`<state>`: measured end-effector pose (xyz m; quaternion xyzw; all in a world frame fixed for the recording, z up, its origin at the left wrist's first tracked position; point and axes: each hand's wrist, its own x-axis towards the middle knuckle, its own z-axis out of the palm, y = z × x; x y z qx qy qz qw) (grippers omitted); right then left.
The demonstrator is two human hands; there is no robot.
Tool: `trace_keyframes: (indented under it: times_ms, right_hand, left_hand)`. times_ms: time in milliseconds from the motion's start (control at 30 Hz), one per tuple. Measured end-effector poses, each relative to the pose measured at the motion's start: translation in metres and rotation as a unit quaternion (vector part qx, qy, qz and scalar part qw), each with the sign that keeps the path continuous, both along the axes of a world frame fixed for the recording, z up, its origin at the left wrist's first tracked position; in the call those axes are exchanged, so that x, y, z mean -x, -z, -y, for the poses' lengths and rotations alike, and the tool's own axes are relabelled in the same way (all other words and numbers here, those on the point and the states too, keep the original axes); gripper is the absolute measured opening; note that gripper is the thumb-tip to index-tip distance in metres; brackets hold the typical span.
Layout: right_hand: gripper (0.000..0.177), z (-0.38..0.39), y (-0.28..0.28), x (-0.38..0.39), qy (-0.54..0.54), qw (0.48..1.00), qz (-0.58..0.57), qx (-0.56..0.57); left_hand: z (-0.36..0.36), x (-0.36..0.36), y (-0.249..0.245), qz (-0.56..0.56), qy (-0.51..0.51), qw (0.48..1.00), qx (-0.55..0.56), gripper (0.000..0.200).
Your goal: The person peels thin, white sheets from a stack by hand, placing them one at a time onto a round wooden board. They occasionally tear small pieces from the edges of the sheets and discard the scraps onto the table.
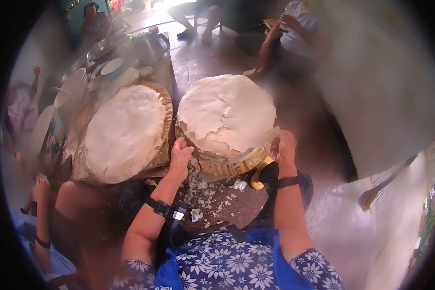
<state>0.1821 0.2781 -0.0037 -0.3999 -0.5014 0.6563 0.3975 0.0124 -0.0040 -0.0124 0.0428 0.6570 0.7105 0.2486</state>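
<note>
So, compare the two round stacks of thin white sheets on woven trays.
The left stack of white sheets lies untouched; the right stack has the left hand and right hand at its near edge. The left stack's top looks smooth; the right stack's top is cracked, with a ragged edge. Both are round, pale and rest on woven trays.
</note>
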Motion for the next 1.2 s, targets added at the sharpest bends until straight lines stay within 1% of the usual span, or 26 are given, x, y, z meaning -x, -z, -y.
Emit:
trace_keyframes:
  times_ms: [67, 133, 200, 233, 333, 367, 467, 500, 600, 633, 733, 767, 800, 867, 900, 1100, 1200]
  right_hand:
    - [0.010, 0.001, -0.006, -0.005, 0.029, 0.999, -0.016, -0.037]
    - [0.009, 0.007, -0.027, -0.010, 0.015, 0.998, 0.019, -0.054]
    - [0.009, 0.017, -0.043, -0.013, -0.009, 0.997, 0.051, -0.060]
    - [0.008, 0.023, -0.050, -0.015, -0.071, 0.991, 0.080, -0.081]
    - [0.008, 0.055, -0.064, -0.019, -0.155, 0.966, 0.183, -0.093]
    - [0.010, 0.058, -0.052, -0.022, -0.186, 0.954, 0.205, -0.114]
    - [0.014, 0.076, -0.029, -0.019, -0.236, 0.910, 0.317, -0.125]
    - [0.016, 0.073, -0.011, -0.017, -0.249, 0.901, 0.337, -0.109]
    - [0.018, 0.074, 0.021, -0.009, -0.188, 0.933, 0.304, -0.043]
    - [0.022, 0.076, 0.027, -0.009, -0.168, 0.940, 0.298, -0.010]
    - [0.027, 0.048, 0.076, -0.015, -0.144, 0.881, 0.410, -0.186]
    - [0.031, 0.042, 0.082, -0.017, -0.137, 0.891, 0.375, -0.216]
    - [0.031, 0.046, 0.068, -0.018, -0.118, 0.914, 0.347, -0.174]
    - [0.032, 0.064, 0.023, -0.011, -0.080, 0.951, 0.283, -0.092]
    - [0.030, 0.061, 0.021, -0.008, -0.073, 0.942, 0.296, -0.141]
    - [0.024, 0.057, 0.007, -0.002, -0.125, 0.944, 0.291, -0.089]
    - [0.019, 0.061, 0.002, 0.001, -0.125, 0.951, 0.274, -0.075]
  left_hand:
    - [0.007, 0.001, 0.008, 0.033, 0.015, 0.999, -0.025, 0.068]
    - [0.013, 0.003, 0.021, 0.064, 0.032, 0.996, -0.045, 0.067]
    - [0.014, 0.005, 0.030, 0.066, 0.045, 0.996, -0.033, 0.066]
    - [0.015, 0.006, 0.031, 0.068, 0.051, 0.996, -0.025, 0.065]
    - [0.014, 0.003, 0.019, 0.051, 0.088, 0.995, -0.008, 0.065]
    - [0.014, 0.000, 0.014, 0.053, 0.097, 0.994, -0.015, 0.065]
    - [0.018, -0.003, 0.013, 0.048, 0.116, 0.992, -0.027, 0.065]
    - [0.019, -0.004, 0.012, 0.045, 0.121, 0.991, -0.029, 0.063]
    - [0.023, -0.004, 0.015, 0.040, 0.133, 0.990, -0.036, 0.063]
    - [0.025, -0.004, 0.014, 0.045, 0.129, 0.990, -0.033, 0.063]
    - [0.031, -0.005, 0.011, 0.051, 0.126, 0.990, -0.032, 0.063]
    - [0.033, -0.006, 0.010, 0.051, 0.130, 0.990, -0.031, 0.063]
    - [0.035, -0.007, 0.010, 0.052, 0.135, 0.989, -0.030, 0.064]
    - [0.036, -0.008, 0.013, 0.053, 0.143, 0.988, -0.030, 0.063]
    - [0.037, -0.008, 0.013, 0.057, 0.144, 0.987, -0.030, 0.063]
    - [0.037, -0.008, 0.013, 0.058, 0.146, 0.987, -0.037, 0.062]
    - [0.037, -0.008, 0.016, 0.060, 0.137, 0.988, -0.048, 0.060]
